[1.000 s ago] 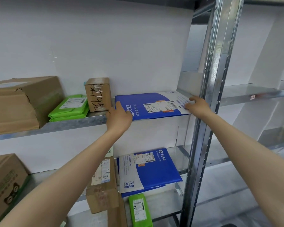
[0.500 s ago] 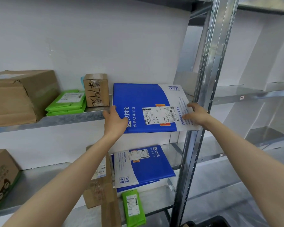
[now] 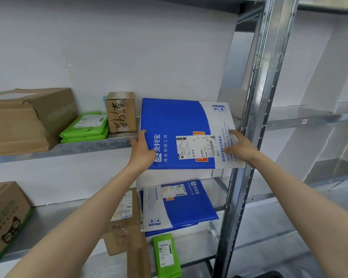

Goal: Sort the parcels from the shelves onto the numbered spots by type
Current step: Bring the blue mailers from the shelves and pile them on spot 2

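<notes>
Both hands are gripping the mailer (image 3: 175, 121) just left of the post (image 3: 255, 117). The left hand (image 3: 144, 149) is clasping its blue edge, the one farther from the post, with the thumb lying on the printed face. The right hand (image 3: 239, 146) is holding the white end beside the post, forefinger and thumb resting on the face. I cannot tell where its other fingers are sitting.

A second ago the mailer was lying flat on the shelf (image 3: 88, 145) left of the post. Now it is tipping up to face the person and sliding out, its near edge hanging below the shelf's front lip. Its far edge seems to be resting on the shelf still.

The box (image 3: 121, 111) and the green bags (image 3: 84, 127), farther left of the post, are staying put. A lower mailer (image 3: 181, 205) is lying one level down, left of the post.

To my eye the pick is nearly finished. The mailer is coming free, and carrying it to its numbered spot is what remains. No spot is showing here. The white end is passing close to the post, so it risks catching there.
</notes>
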